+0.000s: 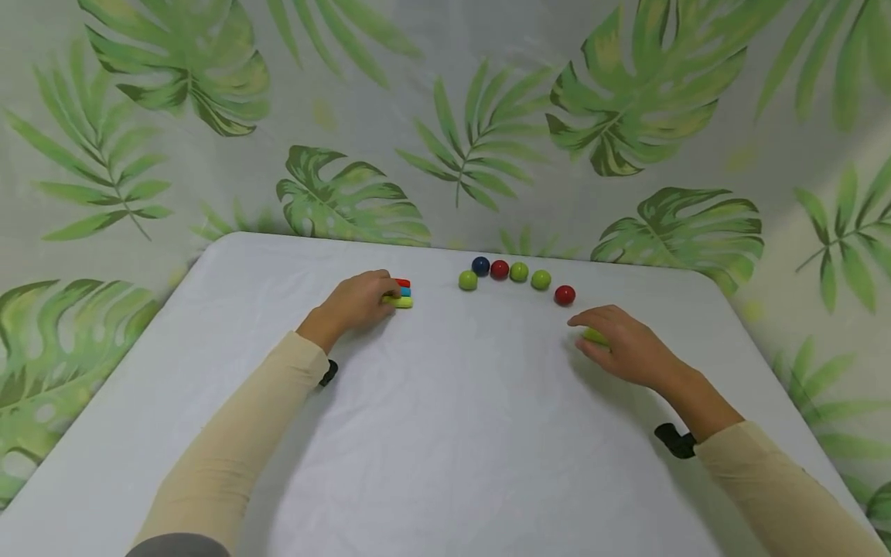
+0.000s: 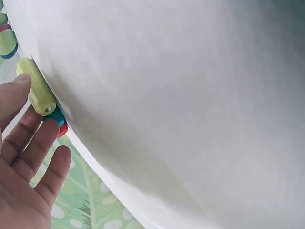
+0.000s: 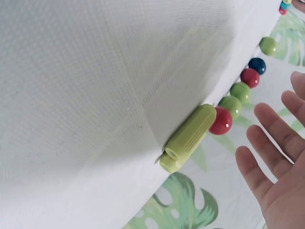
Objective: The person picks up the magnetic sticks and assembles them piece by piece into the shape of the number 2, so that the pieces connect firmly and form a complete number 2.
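My left hand (image 1: pixel 362 300) is at the left of a row of long cylindrical beads, with its thumb against the yellow-green bead (image 2: pixel 39 88) and its fingers curled behind it. Beside that bead lie a blue bead (image 1: pixel 406 292) and a red bead (image 1: pixel 403 283), partly covered by the fingers. My right hand (image 1: pixel 624 346) hovers at the right with its fingers spread. Two green cylindrical beads (image 3: pixel 190 133) lie side by side below it, apart from the fingers in the right wrist view. One has a hole in its visible end.
Round beads form a curved line near the table's far edge: a green one (image 1: pixel 468 280), a dark blue one (image 1: pixel 481 266), a red one (image 1: pixel 500 269), two more green and another red one (image 1: pixel 564 295). A white cloth covers the table (image 1: pixel 445 433); leaf-patterned fabric (image 1: pixel 473 155) hangs behind.
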Demonstrator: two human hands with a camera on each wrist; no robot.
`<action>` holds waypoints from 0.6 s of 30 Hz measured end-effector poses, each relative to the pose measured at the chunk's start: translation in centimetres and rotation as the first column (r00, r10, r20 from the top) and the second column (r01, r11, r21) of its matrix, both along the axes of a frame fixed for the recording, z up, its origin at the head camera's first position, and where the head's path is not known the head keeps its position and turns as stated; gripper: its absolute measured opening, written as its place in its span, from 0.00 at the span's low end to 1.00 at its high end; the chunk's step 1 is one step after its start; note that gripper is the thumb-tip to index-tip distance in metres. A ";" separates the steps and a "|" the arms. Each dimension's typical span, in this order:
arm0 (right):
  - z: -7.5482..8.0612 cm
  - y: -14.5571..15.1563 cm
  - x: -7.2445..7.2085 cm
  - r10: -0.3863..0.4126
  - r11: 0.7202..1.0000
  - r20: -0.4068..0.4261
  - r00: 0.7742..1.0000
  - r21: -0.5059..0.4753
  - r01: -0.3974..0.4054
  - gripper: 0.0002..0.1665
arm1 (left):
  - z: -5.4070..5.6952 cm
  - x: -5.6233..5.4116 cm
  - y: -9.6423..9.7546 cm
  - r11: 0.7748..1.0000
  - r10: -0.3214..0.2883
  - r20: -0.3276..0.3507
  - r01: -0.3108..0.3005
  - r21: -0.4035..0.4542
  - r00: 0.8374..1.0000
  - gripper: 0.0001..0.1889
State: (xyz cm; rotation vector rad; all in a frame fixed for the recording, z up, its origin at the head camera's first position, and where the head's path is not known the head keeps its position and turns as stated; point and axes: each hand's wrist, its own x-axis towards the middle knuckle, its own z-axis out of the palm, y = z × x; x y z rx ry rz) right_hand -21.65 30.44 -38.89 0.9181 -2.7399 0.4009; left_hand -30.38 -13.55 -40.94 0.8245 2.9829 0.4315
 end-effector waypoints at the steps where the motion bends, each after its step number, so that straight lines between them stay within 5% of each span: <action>1: 0.1 0.0 -0.1 0.002 1.000 0.001 1.000 -0.003 -0.002 0.18 | 0.1 0.0 0.0 1.000 0.009 0.015 -0.009 0.008 1.000 0.10; 4: 0.1 -0.2 -0.3 0.001 1.000 0.035 0.999 -0.008 -0.001 0.18 | 0.3 -0.1 0.2 1.000 0.007 0.057 -0.008 0.021 0.998 0.09; 12: 0.1 -0.4 -0.2 -0.013 1.000 0.090 0.996 -0.003 0.013 0.17 | 0.3 -0.4 1.0 0.988 -0.123 0.147 0.107 0.115 0.982 0.12; 18: -0.1 -0.2 -0.1 -0.021 1.000 0.107 0.994 0.018 0.019 0.18 | 0.2 -0.3 2.1 0.969 -0.131 0.312 0.056 0.240 0.941 0.14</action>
